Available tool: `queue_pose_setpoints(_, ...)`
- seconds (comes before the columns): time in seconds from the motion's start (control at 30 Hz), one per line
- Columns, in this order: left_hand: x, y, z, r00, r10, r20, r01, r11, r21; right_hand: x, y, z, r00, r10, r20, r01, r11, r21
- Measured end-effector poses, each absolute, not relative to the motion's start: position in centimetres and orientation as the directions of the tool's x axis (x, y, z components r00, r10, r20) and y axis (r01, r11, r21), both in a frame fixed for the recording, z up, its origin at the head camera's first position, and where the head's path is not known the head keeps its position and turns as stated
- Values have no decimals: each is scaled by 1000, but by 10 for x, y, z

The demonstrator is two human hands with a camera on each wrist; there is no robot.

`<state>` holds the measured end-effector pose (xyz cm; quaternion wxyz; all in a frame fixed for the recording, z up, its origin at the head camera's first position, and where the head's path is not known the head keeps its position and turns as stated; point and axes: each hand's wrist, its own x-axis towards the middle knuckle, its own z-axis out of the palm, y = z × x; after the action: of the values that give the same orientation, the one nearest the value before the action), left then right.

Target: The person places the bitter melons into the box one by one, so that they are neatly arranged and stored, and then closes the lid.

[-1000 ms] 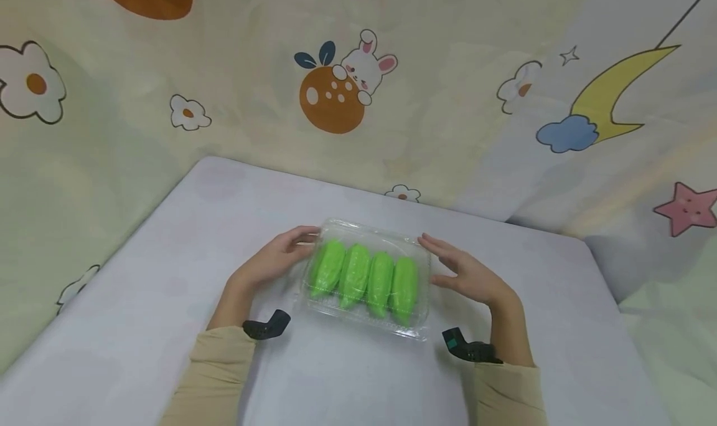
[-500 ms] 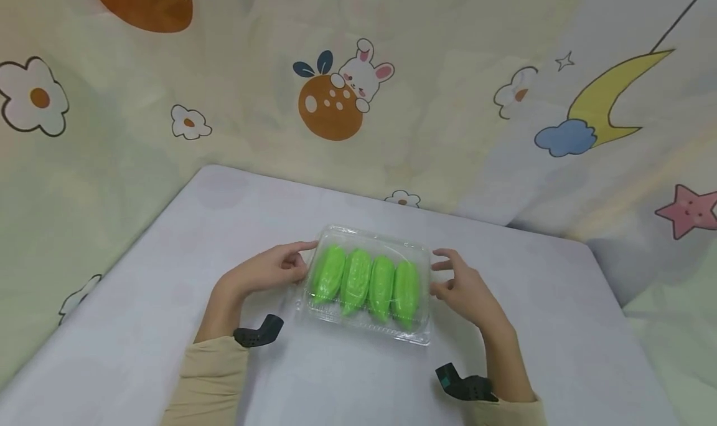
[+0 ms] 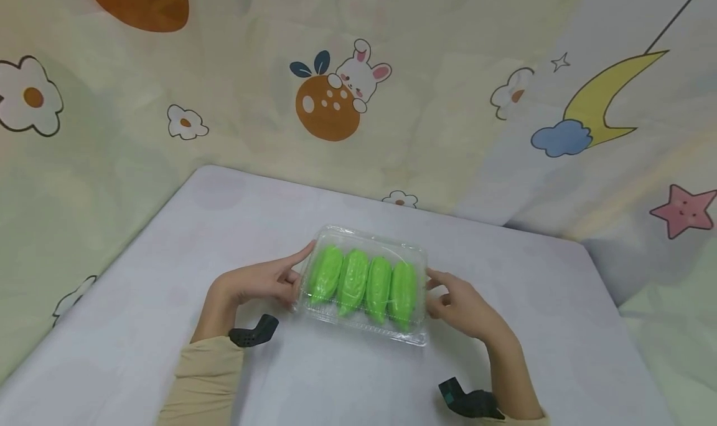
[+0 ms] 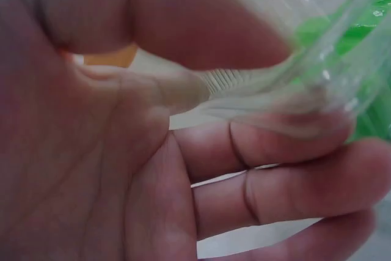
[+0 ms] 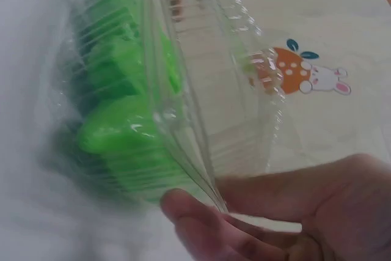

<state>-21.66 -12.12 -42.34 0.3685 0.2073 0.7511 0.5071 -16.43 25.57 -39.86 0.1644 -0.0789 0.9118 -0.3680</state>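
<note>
A clear plastic clamshell box [image 3: 392, 242] sits on the white table in the head view, its lid down. Several bright green, tapered, pod-shaped things [image 3: 378, 289] lie side by side inside it. At the box's left side, my left hand [image 3: 260, 281] pinches the edge; the left wrist view has the thumb above the plastic rim [image 4: 330, 71] and the fingers below. My right hand [image 3: 467, 309] grips the right side. In the right wrist view, thumb and fingers of that hand [image 5: 275, 212] meet around a corner of the box's rim.
The white table [image 3: 336, 382] extends around the box on all sides. Behind it hangs a patterned cloth [image 3: 437, 102] with a rabbit, flowers and a moon. A black wrist camera is strapped to each wrist, the left one [image 3: 254, 331] and the right one [image 3: 469, 400].
Both hands have moved nearer the front along the box's sides. Their fingers, straighter a second ago, have curled onto its edges. The box stays nearly in place; the head view has shifted slightly.
</note>
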Motion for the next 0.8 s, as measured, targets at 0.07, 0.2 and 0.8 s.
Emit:
queue_pose_setpoints(0.07, -216, -121, -425, -630, 698, -340, -70, 385, 920, -163, 262, -397, -899, -344, -271, -44, 687, -726)
queue_pose_setpoints(0.2, -216, -122, -428, -607, 721, -334, -80, 362, 929, -162, 272, -397, -804, -504, -317, -68, 607, -792)
queue_pose_setpoints(0.8, -218, -124, -431, -549, 749, -371, -165, 338, 926, -162, 257, -388, -776, -451, -440, 8, 691, -722)
